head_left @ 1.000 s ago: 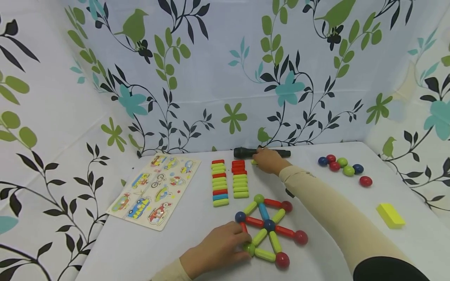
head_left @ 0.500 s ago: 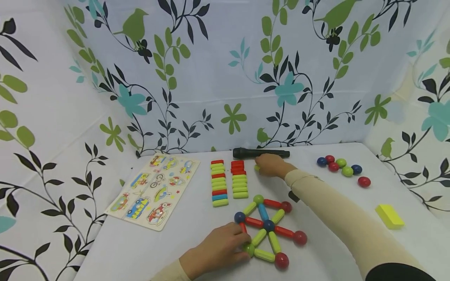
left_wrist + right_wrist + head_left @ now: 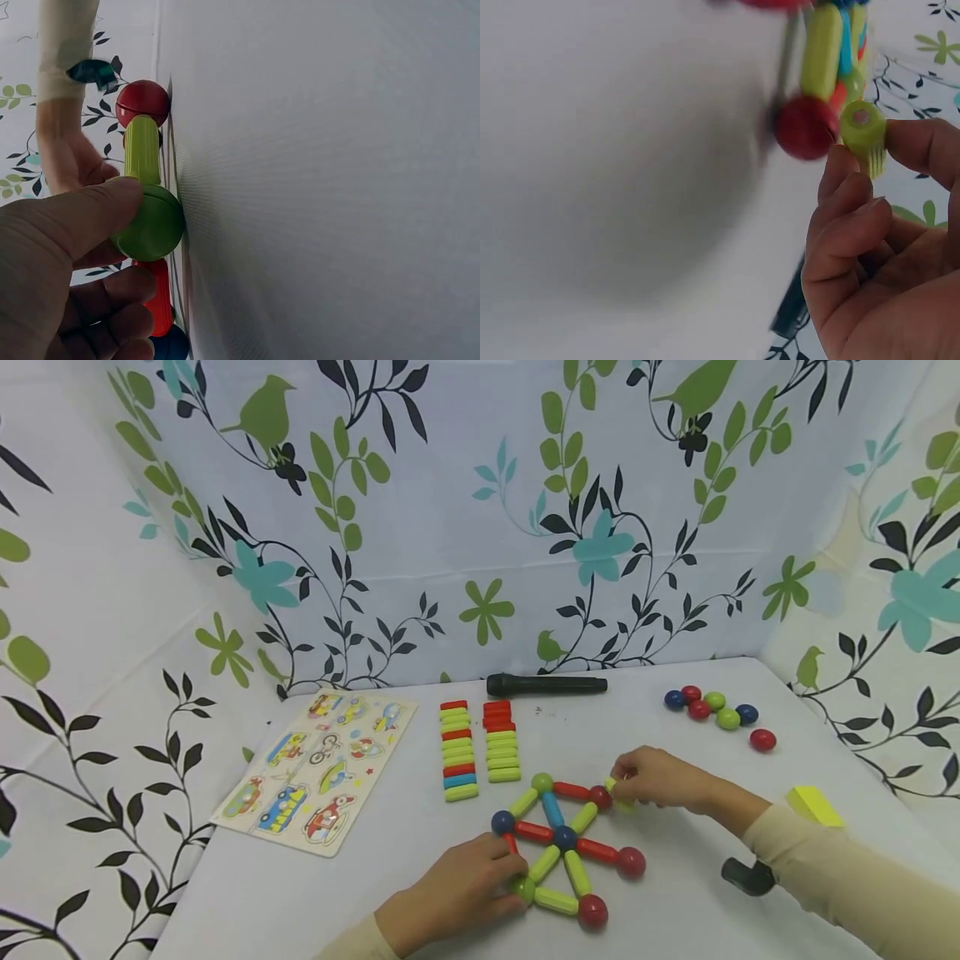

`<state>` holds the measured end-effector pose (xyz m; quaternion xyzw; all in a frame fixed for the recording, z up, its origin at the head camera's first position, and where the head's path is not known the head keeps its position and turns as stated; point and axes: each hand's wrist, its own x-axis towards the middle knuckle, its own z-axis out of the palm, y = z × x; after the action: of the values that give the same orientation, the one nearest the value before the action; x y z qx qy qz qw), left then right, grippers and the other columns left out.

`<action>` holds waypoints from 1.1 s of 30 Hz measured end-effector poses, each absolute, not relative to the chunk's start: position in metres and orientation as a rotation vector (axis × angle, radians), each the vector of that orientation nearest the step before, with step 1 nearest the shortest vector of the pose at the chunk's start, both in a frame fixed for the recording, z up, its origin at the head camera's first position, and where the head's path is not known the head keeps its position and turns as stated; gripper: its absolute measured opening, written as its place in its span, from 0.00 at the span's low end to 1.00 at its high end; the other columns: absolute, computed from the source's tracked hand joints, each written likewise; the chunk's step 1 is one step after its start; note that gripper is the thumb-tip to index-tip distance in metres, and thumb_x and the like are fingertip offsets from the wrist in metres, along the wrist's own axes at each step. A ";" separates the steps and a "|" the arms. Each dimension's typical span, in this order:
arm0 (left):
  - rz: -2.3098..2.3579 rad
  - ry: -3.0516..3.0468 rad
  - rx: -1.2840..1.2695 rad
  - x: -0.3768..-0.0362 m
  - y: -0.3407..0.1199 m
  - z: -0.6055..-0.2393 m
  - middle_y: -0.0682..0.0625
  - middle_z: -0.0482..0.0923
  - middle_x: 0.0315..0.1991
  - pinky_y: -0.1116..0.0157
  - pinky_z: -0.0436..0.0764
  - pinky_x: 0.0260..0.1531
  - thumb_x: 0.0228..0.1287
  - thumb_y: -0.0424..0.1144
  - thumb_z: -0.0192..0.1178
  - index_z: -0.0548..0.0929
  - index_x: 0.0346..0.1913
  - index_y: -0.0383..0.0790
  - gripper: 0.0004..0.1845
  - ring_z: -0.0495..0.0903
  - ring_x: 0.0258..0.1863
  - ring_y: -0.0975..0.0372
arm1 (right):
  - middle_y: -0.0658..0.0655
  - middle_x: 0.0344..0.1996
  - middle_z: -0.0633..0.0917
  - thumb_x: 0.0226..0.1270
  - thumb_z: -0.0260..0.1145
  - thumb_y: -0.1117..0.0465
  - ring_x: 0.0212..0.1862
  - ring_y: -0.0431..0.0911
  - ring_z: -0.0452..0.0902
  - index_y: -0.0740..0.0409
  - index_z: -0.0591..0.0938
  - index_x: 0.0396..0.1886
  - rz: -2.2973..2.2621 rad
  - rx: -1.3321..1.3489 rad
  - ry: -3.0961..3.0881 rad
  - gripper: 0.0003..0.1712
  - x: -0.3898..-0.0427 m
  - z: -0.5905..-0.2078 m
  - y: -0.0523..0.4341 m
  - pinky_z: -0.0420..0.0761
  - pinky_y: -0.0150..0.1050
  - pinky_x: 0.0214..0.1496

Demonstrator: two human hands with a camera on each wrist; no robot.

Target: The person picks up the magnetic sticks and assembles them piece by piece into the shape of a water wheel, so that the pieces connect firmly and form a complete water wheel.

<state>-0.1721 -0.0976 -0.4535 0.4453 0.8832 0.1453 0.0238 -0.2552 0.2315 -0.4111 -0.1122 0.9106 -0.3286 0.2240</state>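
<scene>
A flat structure of magnetic sticks and balls (image 3: 564, 839) lies on the white table (image 3: 675, 910) in the head view. My left hand (image 3: 510, 881) grips its near-left green ball (image 3: 522, 887), with the thumb on the green ball (image 3: 150, 223) in the left wrist view. My right hand (image 3: 622, 781) pinches a short green stick (image 3: 619, 800) right beside the structure's far-right red ball (image 3: 600, 795). In the right wrist view the green stick (image 3: 864, 131) sits end-on between thumb and fingers, next to the blurred red ball (image 3: 805, 126). I cannot tell if they touch.
Two rows of spare sticks (image 3: 457, 750) (image 3: 501, 739) lie behind the structure, with a black torch-like cylinder (image 3: 546, 684) beyond them. A picture puzzle board (image 3: 315, 768) is at the left. Loose balls (image 3: 708, 708), a single red ball (image 3: 762, 740) and a yellow block (image 3: 813, 804) are at the right.
My right hand has come back from beside the black cylinder to the structure's far-right red ball, carrying a green stick. The left hand has stayed on the green ball.
</scene>
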 end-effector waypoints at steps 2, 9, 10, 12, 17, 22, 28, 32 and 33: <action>0.450 2.737 1.390 -0.172 -0.098 -0.454 0.65 0.75 0.36 0.80 0.72 0.36 0.61 0.50 0.73 0.86 0.50 0.53 0.16 0.70 0.36 0.74 | 0.53 0.32 0.82 0.61 0.71 0.57 0.34 0.48 0.76 0.59 0.82 0.54 -0.936 -0.285 2.491 0.22 -0.241 -0.415 0.235 0.79 0.41 0.34; 0.448 2.747 1.403 -0.171 -0.098 -0.452 0.65 0.75 0.36 0.80 0.72 0.36 0.61 0.50 0.73 0.86 0.51 0.52 0.17 0.70 0.36 0.74 | 0.53 0.31 0.83 0.59 0.71 0.62 0.31 0.48 0.78 0.61 0.72 0.70 -0.986 -0.237 2.475 0.37 -0.227 -0.431 0.228 0.82 0.42 0.34; 0.448 2.744 1.400 -0.171 -0.098 -0.451 0.65 0.75 0.36 0.80 0.72 0.36 0.61 0.50 0.73 0.86 0.51 0.52 0.17 0.70 0.36 0.74 | 0.53 0.31 0.83 0.59 0.71 0.63 0.31 0.48 0.78 0.60 0.71 0.70 -0.989 -0.228 2.476 0.38 -0.226 -0.434 0.227 0.82 0.42 0.34; 0.446 2.740 1.390 -0.170 -0.097 -0.451 0.65 0.75 0.36 0.80 0.72 0.36 0.61 0.49 0.73 0.86 0.51 0.53 0.16 0.70 0.36 0.74 | 0.53 0.32 0.82 0.59 0.71 0.63 0.30 0.48 0.78 0.59 0.70 0.72 -0.994 -0.220 2.478 0.39 -0.226 -0.438 0.226 0.81 0.42 0.34; 0.443 2.741 1.392 -0.170 -0.097 -0.451 0.65 0.75 0.36 0.80 0.72 0.36 0.61 0.49 0.73 0.86 0.51 0.53 0.16 0.71 0.36 0.74 | 0.55 0.34 0.81 0.61 0.71 0.61 0.30 0.48 0.78 0.56 0.69 0.73 -1.004 -0.233 2.481 0.40 -0.225 -0.441 0.225 0.82 0.42 0.34; 0.442 2.739 1.383 -0.171 -0.097 -0.451 0.65 0.75 0.36 0.79 0.72 0.36 0.61 0.49 0.74 0.85 0.50 0.53 0.16 0.71 0.36 0.74 | 0.54 0.35 0.83 0.63 0.71 0.60 0.31 0.47 0.79 0.58 0.69 0.73 -1.031 -0.245 2.477 0.39 -0.224 -0.441 0.227 0.83 0.42 0.35; 0.455 2.727 1.356 -0.171 -0.098 -0.452 0.65 0.74 0.36 0.79 0.73 0.36 0.61 0.49 0.73 0.85 0.51 0.54 0.17 0.70 0.36 0.74 | 0.55 0.36 0.83 0.64 0.70 0.59 0.32 0.48 0.79 0.58 0.68 0.73 -1.078 -0.223 2.463 0.39 -0.222 -0.444 0.227 0.84 0.43 0.37; 0.468 2.724 1.352 -0.171 -0.099 -0.454 0.65 0.75 0.36 0.79 0.73 0.36 0.61 0.49 0.74 0.85 0.51 0.53 0.17 0.70 0.37 0.74 | 0.54 0.37 0.83 0.65 0.70 0.56 0.33 0.47 0.80 0.59 0.68 0.73 -1.070 -0.217 2.474 0.39 -0.221 -0.444 0.229 0.84 0.43 0.38; 0.469 2.723 1.352 -0.171 -0.099 -0.454 0.65 0.74 0.36 0.79 0.73 0.36 0.61 0.49 0.74 0.85 0.51 0.53 0.17 0.70 0.37 0.74 | 0.54 0.37 0.83 0.66 0.70 0.54 0.32 0.47 0.80 0.59 0.68 0.73 -1.060 -0.218 2.483 0.38 -0.221 -0.443 0.229 0.84 0.43 0.37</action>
<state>-0.1713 -0.0986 -0.4544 0.4391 0.8848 0.1525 0.0326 -0.2208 0.2292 -0.4428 -0.0785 0.8953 -0.3823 0.2146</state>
